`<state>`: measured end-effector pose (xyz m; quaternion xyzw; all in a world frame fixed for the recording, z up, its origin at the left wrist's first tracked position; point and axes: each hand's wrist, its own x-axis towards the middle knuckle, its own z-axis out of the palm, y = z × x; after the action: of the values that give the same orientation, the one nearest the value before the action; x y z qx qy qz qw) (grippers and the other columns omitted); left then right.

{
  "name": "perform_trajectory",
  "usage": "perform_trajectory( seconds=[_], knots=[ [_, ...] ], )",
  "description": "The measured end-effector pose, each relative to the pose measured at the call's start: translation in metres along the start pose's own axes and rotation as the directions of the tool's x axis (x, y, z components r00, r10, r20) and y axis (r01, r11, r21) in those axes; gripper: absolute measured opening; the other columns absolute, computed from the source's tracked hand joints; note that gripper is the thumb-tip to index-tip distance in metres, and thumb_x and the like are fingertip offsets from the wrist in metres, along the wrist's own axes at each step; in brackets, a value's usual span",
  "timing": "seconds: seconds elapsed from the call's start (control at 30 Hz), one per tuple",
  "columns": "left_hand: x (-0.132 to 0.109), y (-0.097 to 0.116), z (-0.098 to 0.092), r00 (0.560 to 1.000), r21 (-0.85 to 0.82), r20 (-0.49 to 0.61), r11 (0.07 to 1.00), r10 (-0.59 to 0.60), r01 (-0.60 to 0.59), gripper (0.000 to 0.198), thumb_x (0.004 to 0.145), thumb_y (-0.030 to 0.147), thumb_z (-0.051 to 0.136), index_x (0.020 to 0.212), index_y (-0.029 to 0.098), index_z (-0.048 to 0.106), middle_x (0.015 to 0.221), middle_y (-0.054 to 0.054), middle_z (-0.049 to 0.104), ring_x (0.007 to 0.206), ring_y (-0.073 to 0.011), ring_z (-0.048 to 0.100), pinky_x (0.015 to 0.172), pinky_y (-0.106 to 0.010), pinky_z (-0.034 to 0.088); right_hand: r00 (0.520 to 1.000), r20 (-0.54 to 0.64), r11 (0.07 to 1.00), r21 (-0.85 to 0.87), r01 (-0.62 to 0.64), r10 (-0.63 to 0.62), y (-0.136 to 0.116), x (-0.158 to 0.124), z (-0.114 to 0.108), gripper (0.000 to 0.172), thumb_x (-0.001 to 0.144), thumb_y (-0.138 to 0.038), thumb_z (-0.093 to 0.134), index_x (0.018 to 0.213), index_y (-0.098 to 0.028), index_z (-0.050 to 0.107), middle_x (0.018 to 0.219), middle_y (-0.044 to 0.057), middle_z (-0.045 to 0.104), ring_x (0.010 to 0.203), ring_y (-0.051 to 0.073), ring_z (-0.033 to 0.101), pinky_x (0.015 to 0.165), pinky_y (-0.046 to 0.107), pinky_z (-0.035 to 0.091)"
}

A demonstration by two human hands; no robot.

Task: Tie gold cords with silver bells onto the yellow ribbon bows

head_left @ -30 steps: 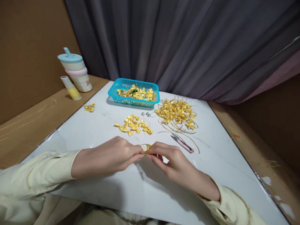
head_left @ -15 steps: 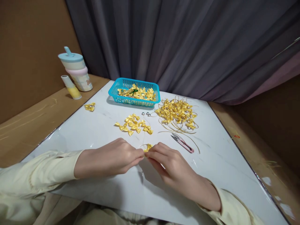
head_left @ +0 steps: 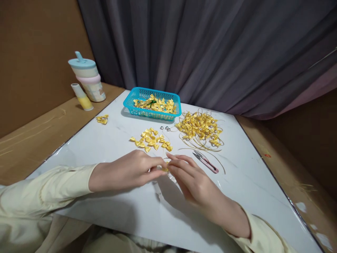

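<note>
My left hand point(head_left: 137, 168) and my right hand point(head_left: 196, 179) meet over the front middle of the white table. Between their fingertips is a small yellow bow point(head_left: 166, 166), mostly hidden by the fingers. Both hands are pinched on it, and a thin cord loops just above. Behind the hands lie several loose yellow bows point(head_left: 152, 140) and a few silver beads point(head_left: 167, 129). To the right is a heap of yellow bows with beads and cords point(head_left: 200, 128). Pink-handled thread snips point(head_left: 206, 162) lie to the right of my right hand.
A blue basket point(head_left: 152, 114) holding yellow bows stands at the back of the white table point(head_left: 110, 207). One bow cluster point(head_left: 102, 119) lies at the left edge. Beyond it stand a lidded cup point(head_left: 91, 82) and a yellow-and-white bottle point(head_left: 83, 98).
Both hands have shifted slightly; the fingers have closed in around the bow and cover more of it. My left thumb and forefinger now show a gap between them. The view has moved a little.
</note>
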<state>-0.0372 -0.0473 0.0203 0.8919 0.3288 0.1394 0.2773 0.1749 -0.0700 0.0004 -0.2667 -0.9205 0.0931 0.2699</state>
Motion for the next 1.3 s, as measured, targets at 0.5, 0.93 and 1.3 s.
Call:
perform_trajectory(
  seconds=[0.5, 0.93, 1.3],
  knots=[
    [0.023, -0.024, 0.066, 0.972, 0.081, -0.1, 0.972, -0.211, 0.219, 0.02, 0.091, 0.035, 0.047, 0.084, 0.016, 0.047, 0.094, -0.006, 0.05, 0.089, -0.0209, 0.045, 0.079, -0.034, 0.039, 0.835, 0.447, 0.839, 0.275, -0.469, 0.32, 0.036, 0.007, -0.054, 0.018, 0.085, -0.013, 0.05, 0.078, -0.015, 0.067, 0.078, 0.004, 0.067, 0.068, 0.013, 0.06, 0.062, 0.023, 0.045],
    [0.043, -0.016, 0.034, 0.967, -0.203, -0.021, 0.948, -0.255, 0.246, 0.011, 0.082, 0.023, 0.053, 0.073, 0.016, 0.053, 0.06, 0.005, 0.054, 0.055, -0.0098, 0.049, 0.052, -0.021, 0.03, 0.864, 0.434, 0.826, 0.368, -0.428, 0.254, 0.016, 0.006, -0.035, 0.022, 0.084, -0.005, 0.05, 0.085, -0.017, 0.068, 0.092, 0.003, 0.069, 0.084, 0.013, 0.061, 0.078, 0.024, 0.042],
    [0.043, 0.001, 0.007, 0.991, -0.131, 0.032, 0.983, -0.126, 0.129, 0.022, 0.089, 0.02, 0.043, 0.073, 0.016, 0.058, 0.06, 0.003, 0.055, 0.056, -0.0097, 0.05, 0.054, -0.021, 0.03, 0.895, 0.243, 0.849, 0.296, -0.437, 0.375, 0.025, 0.008, -0.034, 0.02, 0.081, -0.006, 0.054, 0.083, -0.019, 0.069, 0.089, 0.004, 0.07, 0.087, 0.018, 0.061, 0.082, 0.034, 0.044]
  ],
)
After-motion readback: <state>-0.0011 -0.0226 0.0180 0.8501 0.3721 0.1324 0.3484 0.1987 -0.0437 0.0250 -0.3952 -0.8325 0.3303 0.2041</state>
